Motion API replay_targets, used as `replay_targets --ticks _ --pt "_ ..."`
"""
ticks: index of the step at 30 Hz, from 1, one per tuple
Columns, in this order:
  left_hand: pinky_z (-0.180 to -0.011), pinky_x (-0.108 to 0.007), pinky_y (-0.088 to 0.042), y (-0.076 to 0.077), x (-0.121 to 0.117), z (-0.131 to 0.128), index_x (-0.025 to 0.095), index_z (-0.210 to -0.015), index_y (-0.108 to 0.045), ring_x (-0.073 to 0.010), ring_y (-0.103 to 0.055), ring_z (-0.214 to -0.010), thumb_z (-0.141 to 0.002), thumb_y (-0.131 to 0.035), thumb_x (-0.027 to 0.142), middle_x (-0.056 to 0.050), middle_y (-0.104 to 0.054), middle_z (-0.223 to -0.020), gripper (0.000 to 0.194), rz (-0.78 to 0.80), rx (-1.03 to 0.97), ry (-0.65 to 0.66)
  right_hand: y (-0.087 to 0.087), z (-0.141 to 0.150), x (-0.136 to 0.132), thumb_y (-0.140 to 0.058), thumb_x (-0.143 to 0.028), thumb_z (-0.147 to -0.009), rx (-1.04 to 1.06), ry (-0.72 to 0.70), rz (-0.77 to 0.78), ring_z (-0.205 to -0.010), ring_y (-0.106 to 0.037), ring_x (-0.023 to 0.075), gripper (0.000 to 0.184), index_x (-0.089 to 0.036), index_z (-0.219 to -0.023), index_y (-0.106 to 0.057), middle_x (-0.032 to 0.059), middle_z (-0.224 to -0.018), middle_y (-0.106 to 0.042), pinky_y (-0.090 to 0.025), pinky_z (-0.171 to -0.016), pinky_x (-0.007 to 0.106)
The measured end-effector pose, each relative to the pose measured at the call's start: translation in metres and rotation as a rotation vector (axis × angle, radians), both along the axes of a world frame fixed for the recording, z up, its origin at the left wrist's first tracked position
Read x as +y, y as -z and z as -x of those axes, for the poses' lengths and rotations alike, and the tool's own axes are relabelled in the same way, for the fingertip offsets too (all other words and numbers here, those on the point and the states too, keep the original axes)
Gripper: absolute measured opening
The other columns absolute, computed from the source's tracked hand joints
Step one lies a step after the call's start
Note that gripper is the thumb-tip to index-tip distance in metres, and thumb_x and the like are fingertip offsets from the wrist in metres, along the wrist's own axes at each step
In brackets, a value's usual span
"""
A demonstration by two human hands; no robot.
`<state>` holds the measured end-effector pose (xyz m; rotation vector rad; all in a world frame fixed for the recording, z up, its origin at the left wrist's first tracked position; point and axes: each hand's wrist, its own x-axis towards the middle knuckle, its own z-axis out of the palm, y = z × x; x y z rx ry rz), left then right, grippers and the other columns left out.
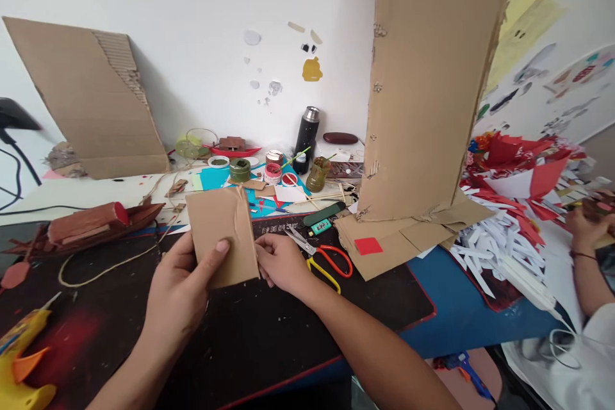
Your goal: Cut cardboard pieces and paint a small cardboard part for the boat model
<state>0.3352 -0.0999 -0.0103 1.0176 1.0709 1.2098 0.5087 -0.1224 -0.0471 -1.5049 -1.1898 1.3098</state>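
Observation:
I hold a small brown cardboard piece (221,230) above the black mat (269,333). My left hand (185,288) grips its lower left side, thumb pressed on the front face. My right hand (281,262) pinches its right edge with fingers curled behind. The piece stands nearly upright and tilts a little to the left.
Scissors with orange and yellow handles (324,257) lie just right of my right hand. A tall cardboard sheet (427,90) stands on folded cardboard with a red square (368,245). A yellow glue gun (24,359) lies at lower left, a model boat (91,221) at left. Another person's hand (583,224) works at far right among red and white paper scraps.

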Motion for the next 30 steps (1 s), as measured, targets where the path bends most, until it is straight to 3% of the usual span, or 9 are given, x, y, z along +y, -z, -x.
replay_targets --ticks 3,6,11,17,24,30 --pt "-0.077 -0.038 -0.069 -0.017 0.02 -0.022 0.026 -0.118 -0.082 -0.0355 -0.078 -0.107 -0.061 -0.103 0.06 -0.007 -0.085 -0.115 0.069 -0.025 -0.104 0.013 0.003 -0.015 -0.016 -0.068 -0.038 -0.108 -0.141 0.018 -0.045 -0.039 -0.05 0.0131 0.022 -0.023 -0.094 -0.076 -0.0081 -0.051 -0.057 -0.037 -0.046 0.025" --pt "-0.079 -0.038 -0.067 -0.023 0.034 -0.047 0.023 -0.112 -0.082 -0.034 -0.078 -0.106 -0.059 -0.104 0.057 -0.008 -0.085 -0.113 0.067 -0.024 -0.168 0.039 0.004 -0.028 -0.025 -0.071 -0.038 -0.108 -0.407 0.038 -0.154 -0.05 -0.059 0.0155 0.022 -0.024 -0.094 -0.08 -0.005 -0.057 -0.064 -0.041 -0.054 0.027" --pt "-0.08 -0.042 -0.066 -0.01 0.043 -0.071 0.02 -0.11 -0.08 -0.0334 -0.079 -0.098 -0.059 -0.102 0.057 -0.009 -0.085 -0.106 0.066 0.005 -0.174 0.07 0.002 -0.047 -0.022 -0.071 -0.034 -0.108 -0.585 0.083 -0.212 -0.069 -0.068 0.0192 0.02 -0.023 -0.098 -0.084 0.0018 -0.078 -0.079 -0.042 -0.065 0.029" --pt "-0.084 -0.042 -0.064 -0.001 0.05 -0.077 0.02 -0.109 -0.078 -0.0319 -0.079 -0.096 -0.06 -0.102 0.058 -0.008 -0.085 -0.103 0.066 0.0 -0.164 0.032 0.001 -0.063 -0.017 -0.069 -0.032 -0.109 -0.723 0.095 -0.211 -0.084 -0.074 0.0263 0.02 -0.021 -0.104 -0.086 0.0086 -0.089 -0.084 -0.042 -0.074 0.032" --pt "-0.085 -0.045 -0.065 0.007 0.054 -0.079 0.021 -0.111 -0.078 -0.0338 -0.08 -0.097 -0.063 -0.099 0.058 -0.008 -0.085 -0.102 0.065 -0.003 -0.15 0.035 0.002 -0.071 -0.018 -0.069 -0.03 -0.107 -0.669 0.125 -0.222 -0.086 -0.074 0.026 0.019 -0.022 -0.098 -0.083 0.0083 -0.087 -0.082 -0.043 -0.077 0.032" --pt "-0.08 -0.038 -0.063 0.016 0.052 -0.069 0.021 -0.113 -0.077 -0.0306 -0.079 -0.095 -0.066 -0.099 0.061 -0.009 -0.085 -0.107 0.065 0.004 -0.135 0.058 0.002 -0.07 -0.01 -0.064 -0.04 -0.109 -0.356 0.13 -0.196 -0.054 -0.061 0.0155 0.025 -0.021 -0.098 -0.075 -0.0024 -0.066 -0.068 -0.042 -0.057 0.027"
